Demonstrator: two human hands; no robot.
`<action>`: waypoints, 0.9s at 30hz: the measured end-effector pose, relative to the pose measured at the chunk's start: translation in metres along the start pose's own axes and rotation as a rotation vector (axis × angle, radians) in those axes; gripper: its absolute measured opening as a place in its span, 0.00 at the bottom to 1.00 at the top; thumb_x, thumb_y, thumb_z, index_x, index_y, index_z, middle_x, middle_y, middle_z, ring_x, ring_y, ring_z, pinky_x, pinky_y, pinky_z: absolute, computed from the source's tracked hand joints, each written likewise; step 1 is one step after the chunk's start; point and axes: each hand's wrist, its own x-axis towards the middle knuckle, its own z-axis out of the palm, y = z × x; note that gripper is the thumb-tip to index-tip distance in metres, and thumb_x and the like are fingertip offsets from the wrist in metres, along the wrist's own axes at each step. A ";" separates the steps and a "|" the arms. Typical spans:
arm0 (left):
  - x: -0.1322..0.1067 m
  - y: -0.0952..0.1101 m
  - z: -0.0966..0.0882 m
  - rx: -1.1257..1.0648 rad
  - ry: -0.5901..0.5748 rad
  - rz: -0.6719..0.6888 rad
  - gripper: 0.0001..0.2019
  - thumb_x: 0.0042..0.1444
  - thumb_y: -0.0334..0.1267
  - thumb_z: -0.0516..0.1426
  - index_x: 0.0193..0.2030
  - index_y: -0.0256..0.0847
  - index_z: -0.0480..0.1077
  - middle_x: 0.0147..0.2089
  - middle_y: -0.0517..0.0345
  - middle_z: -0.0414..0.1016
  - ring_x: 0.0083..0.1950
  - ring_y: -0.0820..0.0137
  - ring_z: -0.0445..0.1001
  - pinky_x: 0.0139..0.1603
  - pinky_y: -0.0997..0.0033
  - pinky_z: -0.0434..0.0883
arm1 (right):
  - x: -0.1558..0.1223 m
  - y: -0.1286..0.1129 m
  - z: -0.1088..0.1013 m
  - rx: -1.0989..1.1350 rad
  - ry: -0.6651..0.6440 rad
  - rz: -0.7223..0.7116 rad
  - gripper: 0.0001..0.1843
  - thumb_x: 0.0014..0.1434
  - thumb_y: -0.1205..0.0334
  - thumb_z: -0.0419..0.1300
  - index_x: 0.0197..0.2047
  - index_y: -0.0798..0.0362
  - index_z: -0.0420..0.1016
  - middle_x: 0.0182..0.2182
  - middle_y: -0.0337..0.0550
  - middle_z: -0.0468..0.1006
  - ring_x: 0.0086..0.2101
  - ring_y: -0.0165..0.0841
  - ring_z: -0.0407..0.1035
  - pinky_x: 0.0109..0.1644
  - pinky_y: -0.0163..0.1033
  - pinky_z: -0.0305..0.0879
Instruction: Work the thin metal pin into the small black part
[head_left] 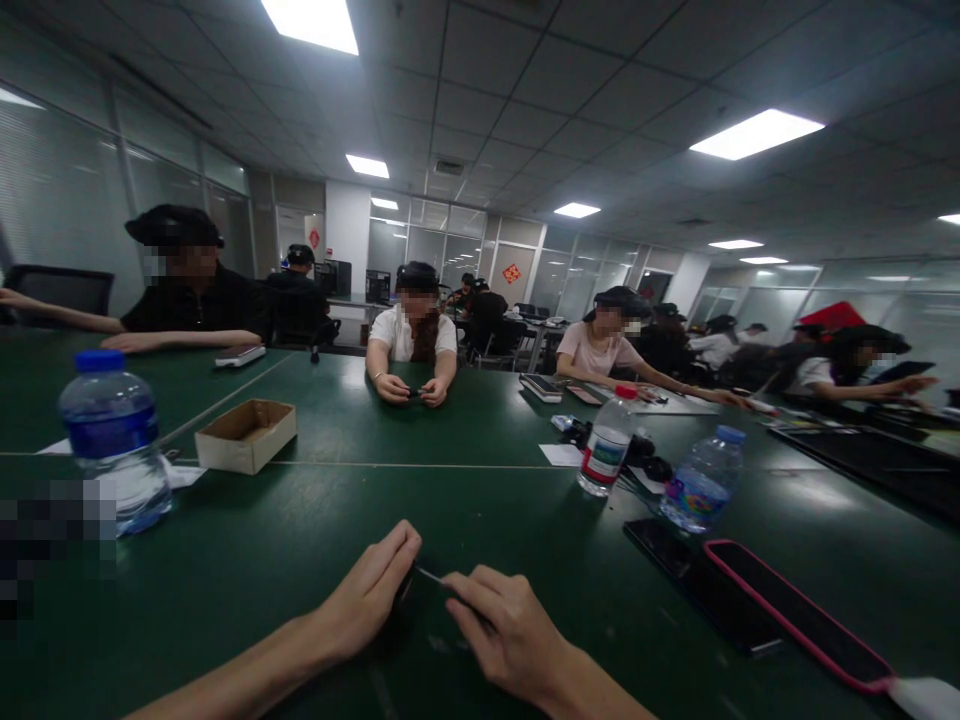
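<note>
Low over the green table, my left hand (367, 592) is closed on a small dark object (406, 584), mostly hidden behind the fingers. My right hand (514, 625) faces it, fingers closed on a slim tool with a thin metal shaft (430, 576). The shaft points left, its tip at or very near the dark object; I cannot tell whether they touch. The tool's handle is hidden in my right hand, so its exact kind does not show.
An open cardboard box (251, 452) and a large water bottle (120, 440) stand left. Right are a red-capped bottle (604, 450), a blue-capped bottle (701, 482), a black phone (701, 585) and a pink-edged phone (799, 612). Across the table a person (412, 335) handles a small dark item.
</note>
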 end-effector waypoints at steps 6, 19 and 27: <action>0.001 -0.001 -0.005 -0.145 -0.104 -0.077 0.19 0.63 0.56 0.46 0.36 0.41 0.61 0.35 0.60 0.60 0.37 0.71 0.60 0.39 0.74 0.63 | 0.001 -0.001 -0.003 -0.003 -0.015 -0.023 0.12 0.66 0.65 0.51 0.49 0.55 0.73 0.31 0.43 0.75 0.27 0.29 0.68 0.29 0.33 0.61; 0.013 -0.012 -0.008 -0.424 -0.241 -0.160 0.16 0.61 0.53 0.50 0.33 0.41 0.58 0.27 0.66 0.54 0.22 0.78 0.55 0.19 0.78 0.51 | 0.000 0.000 0.002 -0.086 -0.032 -0.012 0.14 0.67 0.64 0.50 0.52 0.54 0.72 0.34 0.46 0.76 0.30 0.30 0.70 0.31 0.32 0.64; 0.012 -0.007 -0.010 -0.409 -0.232 -0.125 0.17 0.62 0.53 0.49 0.32 0.40 0.58 0.28 0.65 0.54 0.22 0.79 0.53 0.19 0.79 0.50 | -0.001 0.001 0.004 -0.109 -0.018 -0.022 0.14 0.67 0.64 0.50 0.51 0.54 0.72 0.33 0.45 0.76 0.28 0.30 0.70 0.30 0.33 0.64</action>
